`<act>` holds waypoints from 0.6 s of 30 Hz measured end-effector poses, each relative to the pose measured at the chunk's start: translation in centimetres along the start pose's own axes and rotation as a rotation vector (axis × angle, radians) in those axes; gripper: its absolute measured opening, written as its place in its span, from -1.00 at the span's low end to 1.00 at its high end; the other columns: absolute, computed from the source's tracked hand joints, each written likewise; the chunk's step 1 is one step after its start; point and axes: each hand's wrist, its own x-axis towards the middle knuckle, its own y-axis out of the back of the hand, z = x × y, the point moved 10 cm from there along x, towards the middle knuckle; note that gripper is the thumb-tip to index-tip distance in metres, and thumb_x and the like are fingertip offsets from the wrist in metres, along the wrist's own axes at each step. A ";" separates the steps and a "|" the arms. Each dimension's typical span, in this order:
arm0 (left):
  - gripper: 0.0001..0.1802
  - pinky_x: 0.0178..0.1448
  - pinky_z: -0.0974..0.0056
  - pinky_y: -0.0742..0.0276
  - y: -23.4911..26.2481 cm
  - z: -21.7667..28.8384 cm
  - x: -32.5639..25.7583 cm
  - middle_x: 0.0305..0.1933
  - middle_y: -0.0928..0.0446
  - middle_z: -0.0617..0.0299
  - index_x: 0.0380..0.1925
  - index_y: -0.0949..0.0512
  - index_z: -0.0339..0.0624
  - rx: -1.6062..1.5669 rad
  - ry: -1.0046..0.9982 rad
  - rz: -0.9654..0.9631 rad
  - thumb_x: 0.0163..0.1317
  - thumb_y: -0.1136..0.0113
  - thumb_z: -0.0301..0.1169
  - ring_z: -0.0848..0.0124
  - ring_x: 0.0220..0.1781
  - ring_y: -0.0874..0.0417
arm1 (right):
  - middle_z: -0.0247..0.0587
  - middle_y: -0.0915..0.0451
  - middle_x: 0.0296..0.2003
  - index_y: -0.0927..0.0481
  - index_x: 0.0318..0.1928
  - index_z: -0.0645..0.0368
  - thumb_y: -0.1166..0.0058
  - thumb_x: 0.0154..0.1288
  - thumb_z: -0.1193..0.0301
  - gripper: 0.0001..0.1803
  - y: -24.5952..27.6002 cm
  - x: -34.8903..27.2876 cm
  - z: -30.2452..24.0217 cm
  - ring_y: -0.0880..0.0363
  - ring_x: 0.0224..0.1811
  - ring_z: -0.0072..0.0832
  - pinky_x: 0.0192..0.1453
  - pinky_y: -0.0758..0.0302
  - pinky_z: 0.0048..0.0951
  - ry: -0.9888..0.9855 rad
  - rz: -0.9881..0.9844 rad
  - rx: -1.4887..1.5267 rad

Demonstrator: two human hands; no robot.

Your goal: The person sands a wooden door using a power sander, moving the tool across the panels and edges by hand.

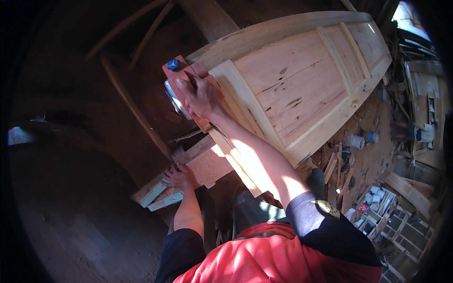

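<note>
My right hand (pixel 202 96) is closed round the handle of a red electric planer (pixel 203 121) with a blue knob. The tool sits at the near left end of a pale wooden panelled door (pixel 292 87), and its base is partly hidden by my hand and arm. Lower down, my left hand (pixel 179 177) lies with fingers apart on a sawdust-covered timber (pixel 205 160). Pale green edges show on the pieces (pixel 163 202) at that timber's end, beside my left hand.
Thin poles (pixel 134 108) stand in the dark area to the left. On the right, a white bucket (pixel 355 141), wood offcuts (pixel 331 167) and a slatted wooden frame (pixel 406 231) lie on the brown floor. Another panel (pixel 427 104) leans at the far right.
</note>
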 end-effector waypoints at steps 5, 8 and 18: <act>-0.48 0.52 -0.31 0.18 0.6 0.3 0.0 0.23 -0.42 0.03 0.00 -0.66 0.01 -0.019 -0.006 0.010 0.31 0.12 0.03 0.07 0.35 -0.32 | -0.23 -0.50 -0.74 -0.55 -0.18 0.30 -0.11 0.36 0.01 -0.50 -1.2 5.5 -1.7 -0.54 -0.77 -0.49 -0.70 -0.45 -0.46 0.052 0.042 0.078; -0.48 0.51 -0.32 0.17 0.7 1.6 -0.2 0.19 -0.45 0.06 -0.04 -0.66 -0.03 0.002 -0.059 0.052 0.31 0.12 0.03 0.08 0.31 -0.35 | -0.21 -0.55 -0.67 -0.53 -0.16 0.35 -0.08 0.38 0.00 -0.46 0.9 7.6 -0.8 -0.57 -0.74 -0.49 -0.65 -0.48 -0.46 0.006 0.062 -0.005; -0.52 0.46 -0.37 0.09 0.5 0.3 -0.8 0.09 -0.52 0.15 -0.12 -0.68 -0.04 -0.009 -0.064 0.152 0.33 0.09 0.01 0.10 0.23 -0.42 | -0.22 -0.59 -0.59 -0.53 -0.12 0.32 0.03 0.38 -0.04 -0.43 14.3 -30.6 1.9 -0.61 -0.59 -0.43 -0.45 -0.52 -0.41 -0.372 -0.068 -0.069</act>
